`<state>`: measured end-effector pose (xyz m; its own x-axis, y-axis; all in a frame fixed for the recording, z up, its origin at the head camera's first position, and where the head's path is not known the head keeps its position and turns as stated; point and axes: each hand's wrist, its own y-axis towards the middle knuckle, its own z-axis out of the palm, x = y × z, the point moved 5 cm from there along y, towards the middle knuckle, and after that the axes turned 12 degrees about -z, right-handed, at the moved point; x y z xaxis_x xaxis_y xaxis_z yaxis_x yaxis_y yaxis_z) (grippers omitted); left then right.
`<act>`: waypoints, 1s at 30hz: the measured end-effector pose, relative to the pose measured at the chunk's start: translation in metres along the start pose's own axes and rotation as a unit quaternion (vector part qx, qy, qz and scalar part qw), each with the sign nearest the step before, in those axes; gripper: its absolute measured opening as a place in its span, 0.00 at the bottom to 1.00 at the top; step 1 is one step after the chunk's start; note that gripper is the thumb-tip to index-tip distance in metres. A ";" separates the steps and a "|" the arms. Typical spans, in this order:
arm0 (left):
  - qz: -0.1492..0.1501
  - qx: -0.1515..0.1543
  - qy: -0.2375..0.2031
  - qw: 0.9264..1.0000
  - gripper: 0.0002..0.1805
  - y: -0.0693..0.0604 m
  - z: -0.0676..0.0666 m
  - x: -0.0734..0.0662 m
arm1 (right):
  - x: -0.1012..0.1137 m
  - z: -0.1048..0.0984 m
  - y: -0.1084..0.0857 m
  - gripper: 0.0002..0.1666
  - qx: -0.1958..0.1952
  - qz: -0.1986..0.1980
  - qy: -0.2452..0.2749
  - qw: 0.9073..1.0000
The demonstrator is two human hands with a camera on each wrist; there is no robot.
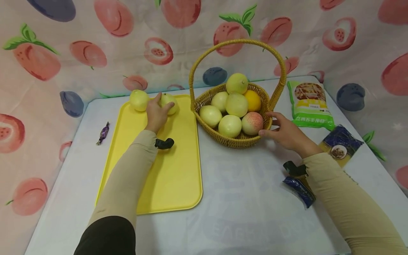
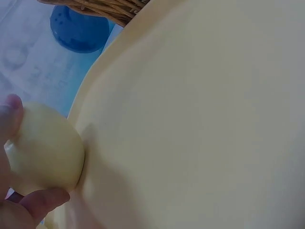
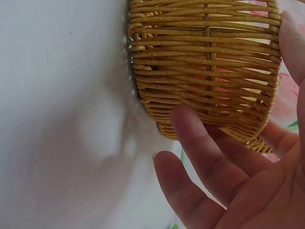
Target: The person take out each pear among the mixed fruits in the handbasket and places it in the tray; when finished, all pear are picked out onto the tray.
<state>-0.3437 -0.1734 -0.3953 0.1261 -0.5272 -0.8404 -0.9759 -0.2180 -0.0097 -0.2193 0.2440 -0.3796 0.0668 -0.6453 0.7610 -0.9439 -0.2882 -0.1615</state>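
Note:
At the back of a yellow tray (image 1: 172,173), my left hand (image 1: 156,115) holds a round pale yellow-green fruit (image 1: 169,102) between thumb and fingers. The left wrist view shows this fruit (image 2: 47,148) against the tray's rim. A similar fruit (image 1: 139,100) sits left of it. My right hand (image 1: 287,132) grips the right side of a wicker basket (image 1: 236,142), thumb at the rim and some fingers against the outer weave (image 3: 205,62). In the basket lie several pale yellow-green fruits (image 1: 230,126), an orange (image 1: 253,101) and a reddish peach (image 1: 252,123).
A purple-wrapped candy (image 1: 103,133) lies left of the tray. On the right are a green food bag (image 1: 310,104), a dark blue and gold packet (image 1: 341,145) and a small blue packet (image 1: 299,191) near my right forearm. The basket's tall handle (image 1: 237,41) arches above it.

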 end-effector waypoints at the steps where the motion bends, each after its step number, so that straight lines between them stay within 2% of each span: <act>1: 0.002 0.000 0.000 1.000 0.38 0.001 0.000 -0.001 | 0.000 0.000 0.000 0.61 0.000 -0.001 0.000 1.000; 10: -0.003 -0.005 0.024 1.000 0.37 0.014 0.000 -0.005 | 0.001 -0.001 0.001 0.60 -0.004 -0.005 -0.009 1.000; 14: -0.008 -0.009 0.017 1.000 0.36 0.017 0.000 -0.005 | -0.001 0.000 0.002 0.61 -0.005 -0.002 -0.008 1.000; 21: -0.023 -0.006 0.013 1.000 0.35 0.020 0.002 -0.004 | -0.003 0.000 0.001 0.61 -0.003 0.005 -0.008 1.000; 30: -0.036 -0.019 0.021 0.999 0.35 0.024 0.001 -0.004 | -0.004 0.001 0.001 0.60 -0.005 0.004 -0.005 1.000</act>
<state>-0.3678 -0.1755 -0.3927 0.2042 -0.5420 -0.8152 -0.9565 -0.2876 -0.0485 -0.2201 0.2458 -0.3828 0.0619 -0.6542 0.7537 -0.9473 -0.2763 -0.1620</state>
